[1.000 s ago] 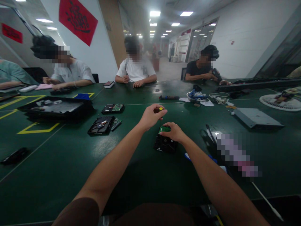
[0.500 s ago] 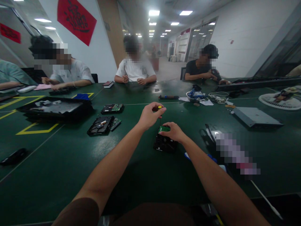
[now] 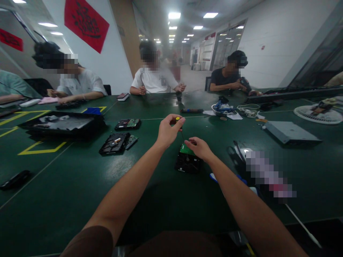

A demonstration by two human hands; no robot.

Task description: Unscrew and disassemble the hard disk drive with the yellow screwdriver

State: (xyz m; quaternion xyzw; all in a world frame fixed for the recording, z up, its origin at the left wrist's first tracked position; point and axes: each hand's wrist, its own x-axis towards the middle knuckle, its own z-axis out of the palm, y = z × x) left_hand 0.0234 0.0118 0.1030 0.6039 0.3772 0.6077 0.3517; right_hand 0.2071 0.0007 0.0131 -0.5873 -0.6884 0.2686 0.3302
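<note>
Black tray (image 3: 61,123) and two spare drives (image 3: 115,142) left, grey box (image 3: 291,131) right, on green table (image 3: 66,185).

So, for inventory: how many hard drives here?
3: one drive at the right hand, an open drive to its left, a third drive behind that by the black tray. Others may be hidden.

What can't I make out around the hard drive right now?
Head view:
- Screwdriver tip: thin, dark, lost beside right hand.
- Screwdriver handle: mostly covered by left hand.
- Green circuit board on the hard drive: screws too small.
- Items right of the drive: behind pixelated patch.
</note>
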